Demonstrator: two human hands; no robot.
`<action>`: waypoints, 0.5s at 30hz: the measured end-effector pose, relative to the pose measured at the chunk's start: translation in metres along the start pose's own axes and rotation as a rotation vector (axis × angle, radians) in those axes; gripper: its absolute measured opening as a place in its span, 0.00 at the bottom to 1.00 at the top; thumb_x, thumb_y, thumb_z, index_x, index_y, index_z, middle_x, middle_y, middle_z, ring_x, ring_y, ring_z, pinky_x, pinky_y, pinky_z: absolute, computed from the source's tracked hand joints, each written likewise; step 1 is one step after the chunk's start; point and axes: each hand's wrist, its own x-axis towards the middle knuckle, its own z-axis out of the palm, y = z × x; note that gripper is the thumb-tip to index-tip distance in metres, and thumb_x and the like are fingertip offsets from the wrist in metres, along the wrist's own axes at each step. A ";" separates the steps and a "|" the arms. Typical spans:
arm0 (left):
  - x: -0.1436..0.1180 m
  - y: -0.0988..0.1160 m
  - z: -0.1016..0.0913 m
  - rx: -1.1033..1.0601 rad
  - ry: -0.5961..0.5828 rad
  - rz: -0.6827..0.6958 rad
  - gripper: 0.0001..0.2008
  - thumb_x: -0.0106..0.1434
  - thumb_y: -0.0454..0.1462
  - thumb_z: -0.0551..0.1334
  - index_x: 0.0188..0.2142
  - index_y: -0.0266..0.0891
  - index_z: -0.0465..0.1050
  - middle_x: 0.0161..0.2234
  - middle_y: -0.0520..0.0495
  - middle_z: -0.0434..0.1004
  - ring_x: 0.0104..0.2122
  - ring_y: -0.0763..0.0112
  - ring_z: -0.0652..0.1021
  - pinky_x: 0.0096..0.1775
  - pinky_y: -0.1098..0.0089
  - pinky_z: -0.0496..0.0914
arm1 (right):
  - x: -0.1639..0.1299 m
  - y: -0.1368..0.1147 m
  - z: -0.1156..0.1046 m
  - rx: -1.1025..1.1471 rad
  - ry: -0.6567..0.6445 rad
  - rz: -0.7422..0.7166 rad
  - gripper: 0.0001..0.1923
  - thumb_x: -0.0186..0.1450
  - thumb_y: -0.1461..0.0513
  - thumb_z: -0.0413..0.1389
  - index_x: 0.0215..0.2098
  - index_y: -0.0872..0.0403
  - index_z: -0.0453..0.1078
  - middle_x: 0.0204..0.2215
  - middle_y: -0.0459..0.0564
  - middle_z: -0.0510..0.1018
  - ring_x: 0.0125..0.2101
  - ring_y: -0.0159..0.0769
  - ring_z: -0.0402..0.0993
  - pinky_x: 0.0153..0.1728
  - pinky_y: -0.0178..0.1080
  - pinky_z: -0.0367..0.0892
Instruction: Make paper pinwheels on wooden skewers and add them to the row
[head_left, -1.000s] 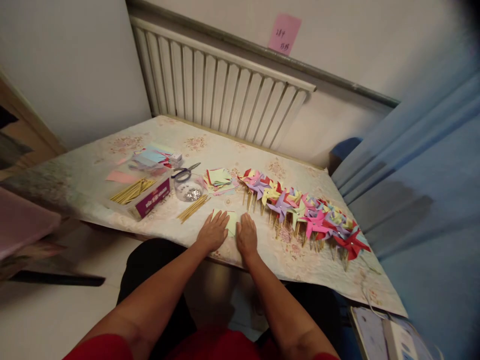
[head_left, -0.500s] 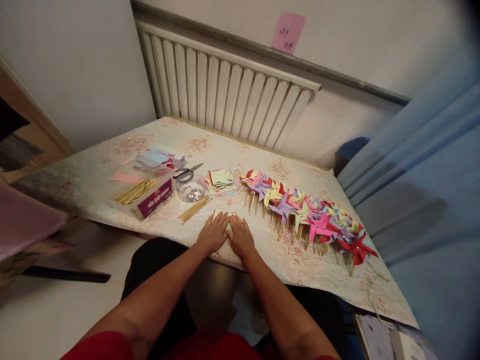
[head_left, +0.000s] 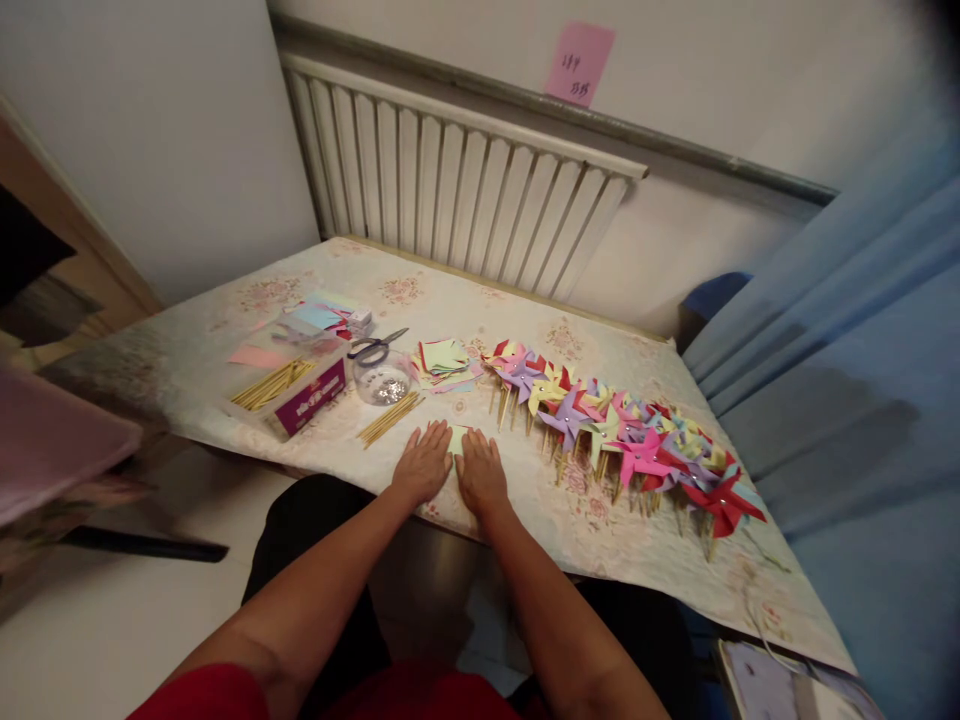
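My left hand (head_left: 424, 463) and my right hand (head_left: 480, 470) lie flat side by side near the table's front edge, pressing on a pale green paper square (head_left: 457, 439) that shows only between them. A loose bundle of wooden sticks (head_left: 388, 417) lies just left of my left hand. A long row of coloured paper pinwheels (head_left: 615, 425) on sticks runs off to the right of my right hand.
A stack of cut coloured paper (head_left: 442, 358), a clear tub of pins (head_left: 382, 380), scissors (head_left: 375, 346) and a box of sticks (head_left: 289, 383) sit behind my hands on the patterned tablecloth (head_left: 225, 340). A radiator (head_left: 457, 200) lines the wall; a blue curtain (head_left: 847, 340) hangs at right.
My hands have drawn closer together over the green paper, covering most of it. The view has shifted a little to the right.
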 end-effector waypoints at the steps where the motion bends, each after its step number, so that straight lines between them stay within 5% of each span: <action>1: 0.001 0.000 0.000 0.002 -0.004 -0.006 0.27 0.67 0.39 0.47 0.64 0.33 0.58 0.66 0.40 0.55 0.65 0.59 0.56 0.63 0.52 0.51 | 0.000 0.000 0.000 -0.003 -0.001 0.003 0.23 0.71 0.60 0.45 0.62 0.61 0.59 0.64 0.59 0.61 0.65 0.45 0.51 0.64 0.52 0.44; 15: 0.009 -0.010 0.000 0.032 -0.026 0.017 0.29 0.66 0.42 0.47 0.64 0.31 0.57 0.66 0.37 0.53 0.66 0.57 0.56 0.62 0.48 0.51 | 0.004 -0.003 -0.006 -0.038 0.003 0.072 0.27 0.71 0.56 0.45 0.64 0.60 0.56 0.65 0.58 0.58 0.66 0.43 0.47 0.64 0.52 0.43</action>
